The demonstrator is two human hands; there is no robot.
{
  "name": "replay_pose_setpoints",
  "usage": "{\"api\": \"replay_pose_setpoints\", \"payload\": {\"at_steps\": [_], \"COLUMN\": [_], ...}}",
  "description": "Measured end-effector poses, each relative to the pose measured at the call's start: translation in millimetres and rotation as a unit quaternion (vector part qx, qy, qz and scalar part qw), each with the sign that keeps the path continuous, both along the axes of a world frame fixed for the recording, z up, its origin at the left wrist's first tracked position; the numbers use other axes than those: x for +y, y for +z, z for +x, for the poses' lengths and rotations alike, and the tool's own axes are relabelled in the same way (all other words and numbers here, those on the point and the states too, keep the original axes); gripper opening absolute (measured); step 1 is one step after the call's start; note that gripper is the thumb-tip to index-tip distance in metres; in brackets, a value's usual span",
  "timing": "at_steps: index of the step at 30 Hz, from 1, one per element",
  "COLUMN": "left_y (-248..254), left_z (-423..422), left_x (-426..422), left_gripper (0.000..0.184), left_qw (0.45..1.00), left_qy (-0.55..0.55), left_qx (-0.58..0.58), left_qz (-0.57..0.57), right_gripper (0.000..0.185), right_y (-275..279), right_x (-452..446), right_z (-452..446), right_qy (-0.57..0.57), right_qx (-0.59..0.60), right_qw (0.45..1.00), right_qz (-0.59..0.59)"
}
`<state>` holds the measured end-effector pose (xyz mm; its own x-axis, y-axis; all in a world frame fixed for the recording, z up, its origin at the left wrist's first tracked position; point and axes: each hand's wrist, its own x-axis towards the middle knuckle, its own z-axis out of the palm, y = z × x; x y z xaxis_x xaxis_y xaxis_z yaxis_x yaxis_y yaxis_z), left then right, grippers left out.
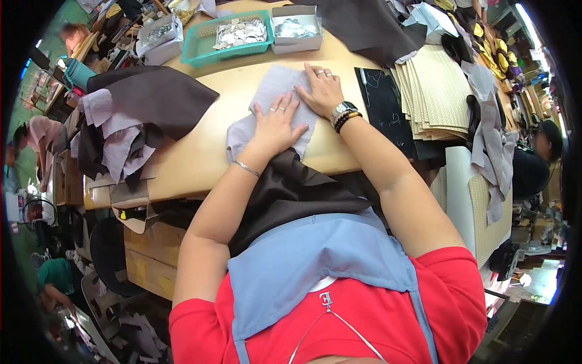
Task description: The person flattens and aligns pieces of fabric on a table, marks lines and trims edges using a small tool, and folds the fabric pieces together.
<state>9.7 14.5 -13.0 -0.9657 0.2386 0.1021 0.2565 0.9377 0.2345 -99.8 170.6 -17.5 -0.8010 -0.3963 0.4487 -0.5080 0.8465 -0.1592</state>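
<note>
1. Both grips are unclenched: the left hand (276, 128) and right hand (322, 94) lie palm-down with fingers extended, pressing rather than pinching.
2. Under both palms is the grey fabric piece (282, 77), flat on the wooden tabletop (194, 155). The right hand rests farther from the body, on its far right part.
3. Just below the left hand, dark brown glossy material (291, 188) hangs over the near table edge onto the lap; I cannot tell whether it joins the grey piece. If so, its weight could drag the fabric nearwards should the palms lighten.
4. Uneven pressure between the hands could skew or crease the grey piece.
5. Right of the right hand, a black mat (371, 100) carries a white pen-like tool (364, 76) and loose thread; a sideways elbow swing could disturb them.
6. Beyond the hands, a careless reach could tip the teal basket (201, 45) of pale chips.
</note>
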Motion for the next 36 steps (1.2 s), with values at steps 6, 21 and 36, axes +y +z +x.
{"api": "replay_pose_setpoints", "payload": {"at_steps": [6, 21, 36], "left_y": [2.6, 20.0, 17.5], "left_z": [2.0, 80.7, 87.9], "left_x": [-1.2, -21.5, -17.5], "left_gripper": [0.073, 0.056, 0.050], "left_qw": [1.000, 0.990, 0.990], "left_qy": [0.001, 0.017, 0.068], "left_qx": [-0.009, 0.064, 0.100], "left_qz": [-0.030, -0.128, -0.069], "right_gripper": [0.047, 0.030, 0.040], "right_y": [9.4, 5.9, 17.9], "right_x": [10.5, 11.2, 9.4], "right_z": [11.7, 14.9, 60.2], "right_qy": [0.163, 0.184, 0.331], "right_qx": [-0.036, -0.014, -0.051], "right_qw": [0.986, 0.982, 0.942], "right_qz": [-0.009, -0.032, 0.034]}}
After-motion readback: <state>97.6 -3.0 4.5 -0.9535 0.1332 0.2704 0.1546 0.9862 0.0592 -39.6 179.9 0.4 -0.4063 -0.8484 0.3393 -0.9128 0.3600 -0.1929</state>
